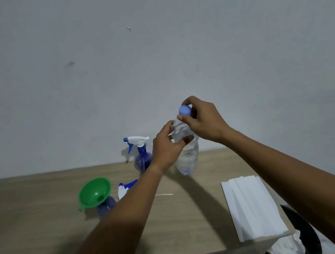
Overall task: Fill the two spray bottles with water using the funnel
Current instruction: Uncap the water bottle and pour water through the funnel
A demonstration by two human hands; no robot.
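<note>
A clear plastic water bottle (188, 156) with a blue cap (184, 110) is held in the air above the wooden table (47, 228). My left hand (166, 146) grips its upper body. My right hand (203, 120) pinches the cap from above. A green funnel (94, 193) sits in the neck of a blue spray bottle (107, 207) whose head is off. The loose white and blue trigger head (125, 188) lies on the table just right of it, partly hidden by my left forearm. A second blue spray bottle (142, 158) stands upright near the wall with its trigger head on.
A stack of white sheets (251, 205) lies on the table's right side. A thin white stick (163, 195) lies near the table's middle. A dark round object (303, 226) sits below the table's right edge. The grey wall (152, 54) rises directly behind the table.
</note>
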